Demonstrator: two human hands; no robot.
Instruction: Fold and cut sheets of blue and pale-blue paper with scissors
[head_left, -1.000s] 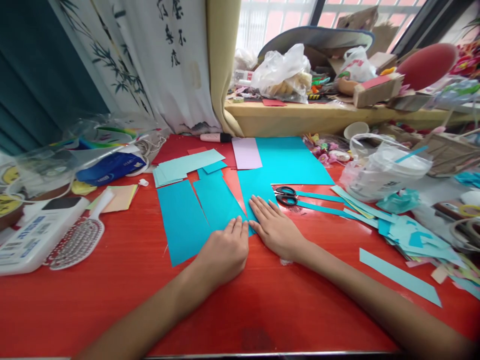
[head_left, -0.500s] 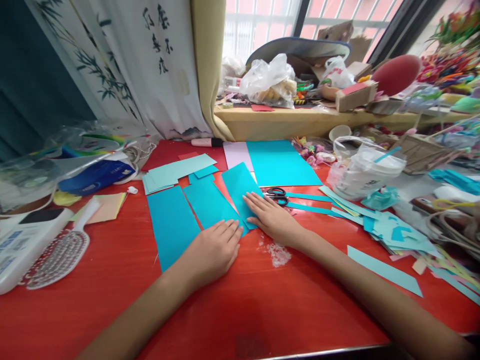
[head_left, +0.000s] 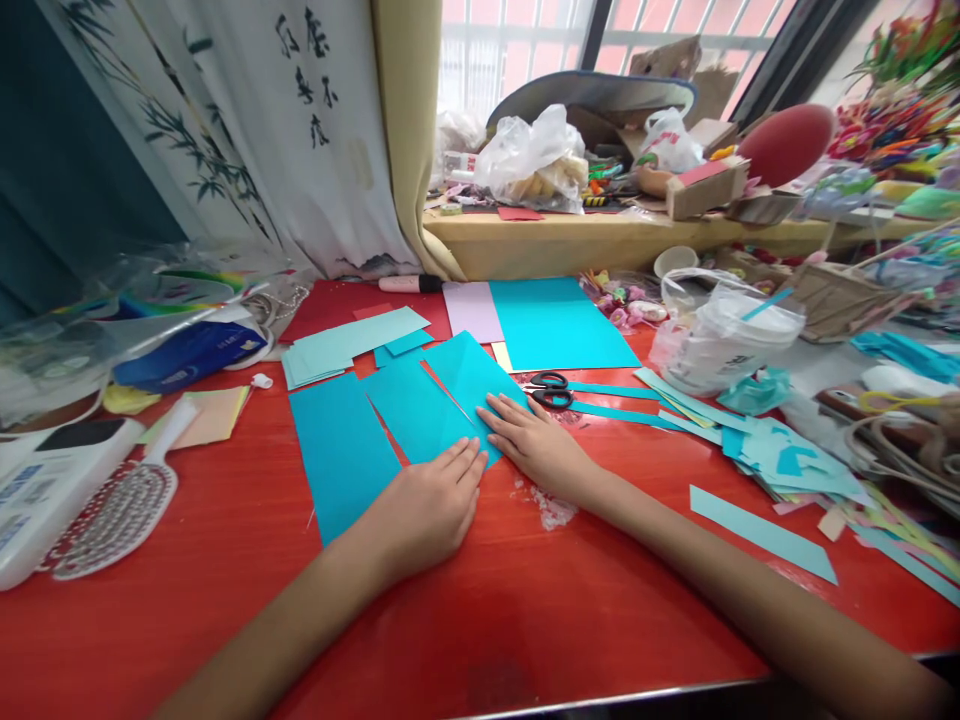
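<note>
Fingers (head_left: 459, 462) flat, gripping nothing, left hand (head_left: 431, 508) and right hand (head_left: 546, 446) have swung the rightmost turquoise paper rectangle (head_left: 474, 374) against the middle turquoise paper rectangle (head_left: 412, 405), narrowing their gap.

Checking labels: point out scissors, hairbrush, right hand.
Scissors (head_left: 553, 389), head view: on the black handles.
Hairbrush (head_left: 124, 523), head view: on the bristle head.
Right hand (head_left: 541, 443), head view: on its back.

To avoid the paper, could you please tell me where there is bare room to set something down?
The red table is bare between left forearm, right forearm and near edge, except clear flakes by the right hand; also between the hairbrush and left forearm. The right side is crowded with paper scraps and a plastic tub.
</note>
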